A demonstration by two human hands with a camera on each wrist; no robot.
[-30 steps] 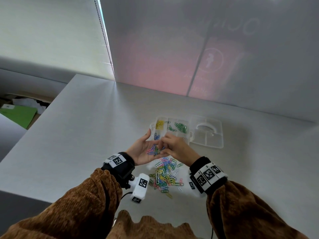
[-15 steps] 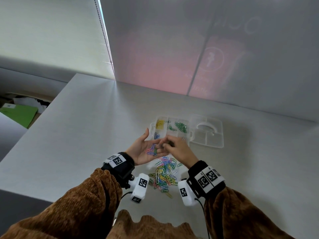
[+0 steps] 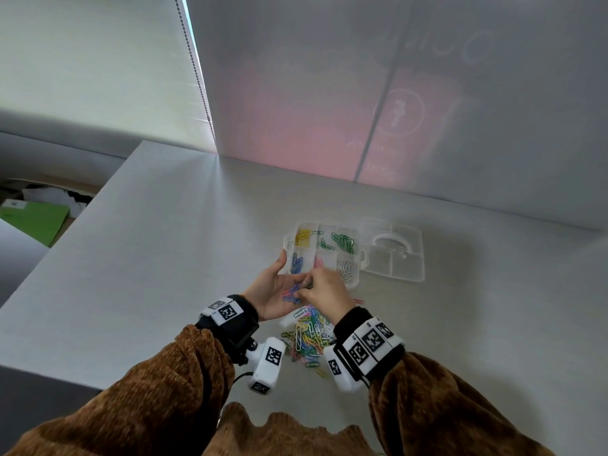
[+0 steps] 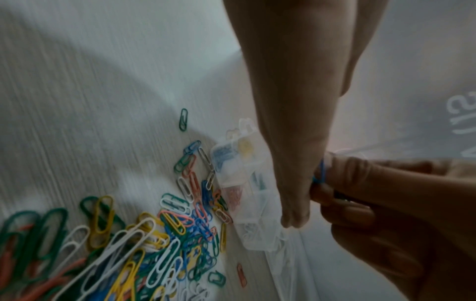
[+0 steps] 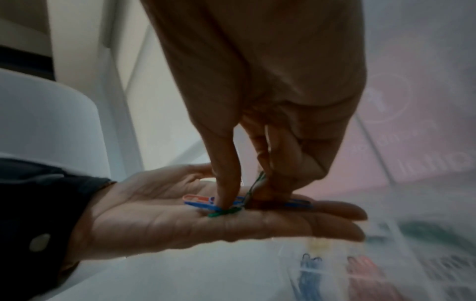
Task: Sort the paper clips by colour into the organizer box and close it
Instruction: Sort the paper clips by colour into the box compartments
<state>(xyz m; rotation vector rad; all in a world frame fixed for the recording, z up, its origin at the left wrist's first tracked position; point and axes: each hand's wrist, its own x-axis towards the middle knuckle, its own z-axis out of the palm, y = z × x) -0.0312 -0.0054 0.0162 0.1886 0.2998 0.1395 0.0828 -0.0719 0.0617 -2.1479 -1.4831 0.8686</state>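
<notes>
your left hand (image 3: pixel 274 292) lies palm up and flat near the centre of the head view, fingers straight, carrying a small bunch of paper clips (image 3: pixel 291 293) on the palm; blue, pink and green ones show there in the right wrist view (image 5: pixel 203 202). your right hand (image 3: pixel 324 289) comes in from the right with its fingers bent down onto that palm, and its fingertips (image 5: pixel 225 201) pinch a dark green clip (image 5: pixel 253 186) that stands up out of the bunch.

the organizer box (image 3: pixel 322 255) sits open on the white table (image 3: pixel 164 258), just above your hands in the frame. yellow clips fill its upper left compartment, green ones the upper right, blue the lower left, white the lower right, and a few pink show in the lower middle behind your right hand. its clear lid (image 3: pixel 393 250) lies folded out flat to the right of it.

the loose pile of mixed clips (image 3: pixel 307 335) rests on the table below your hands, between your two wrists, and it fills the lower left of the left wrist view (image 4: pixel 134 244).
</notes>
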